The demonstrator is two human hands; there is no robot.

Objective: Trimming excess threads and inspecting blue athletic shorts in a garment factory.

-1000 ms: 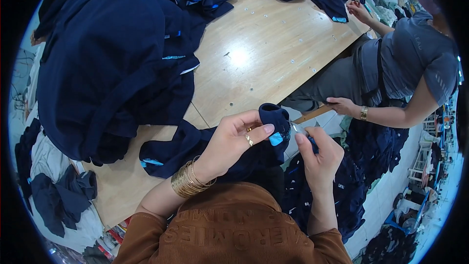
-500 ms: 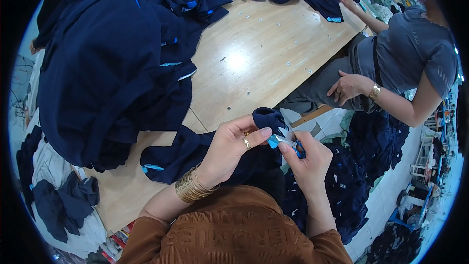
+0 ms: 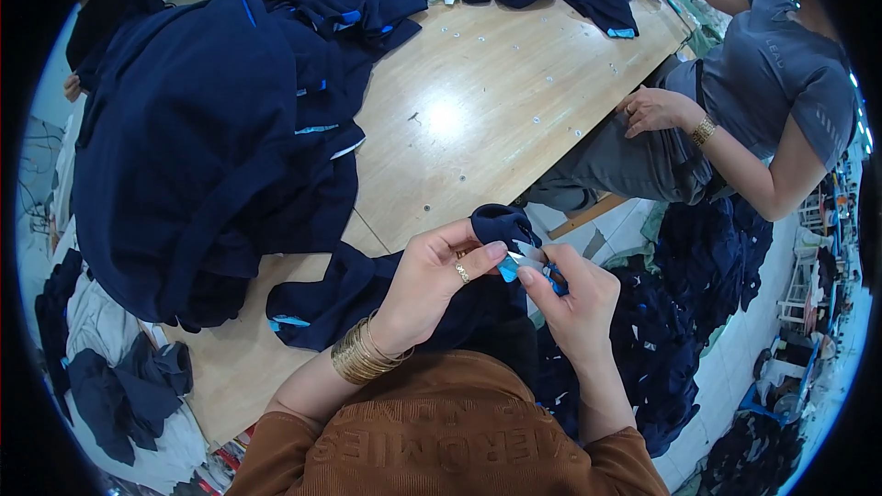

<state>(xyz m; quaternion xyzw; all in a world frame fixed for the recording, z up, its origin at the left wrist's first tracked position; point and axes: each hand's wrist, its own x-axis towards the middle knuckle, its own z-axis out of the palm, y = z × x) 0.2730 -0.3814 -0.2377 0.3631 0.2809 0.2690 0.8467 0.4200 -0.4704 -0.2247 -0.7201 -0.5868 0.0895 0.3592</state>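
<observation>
My left hand point(image 3: 427, 280), with a ring and gold bangles, is closed on the cuff-like end of a navy garment point(image 3: 501, 222). Thumb and fingers pinch it beside a small light-blue piece point(image 3: 507, 270). In my right hand point(image 3: 581, 298) is a pair of small thread snips point(image 3: 529, 260) with metal blades and a blue handle, partly covered by my fingers. The blades lie right against the light-blue piece. Whether they are cutting through anything cannot be made out. The rest of the garment lies on the table's near edge, where another light-blue patch point(image 3: 289, 321) shows.
A large navy garment heap point(image 3: 202, 147) covers the left of the wooden table point(image 3: 478, 110). Across it stands a co-worker point(image 3: 763, 101) in grey. Navy pieces point(image 3: 652, 340) are piled on the floor at right. At far left, a person's hands hold a dark garment point(image 3: 115, 0).
My hands stay almost in place, the snips shifting slightly against the light-blue piece. The co-worker's farther arm has reached up and away. At far left, the other person's dark garment is spread and raised.
</observation>
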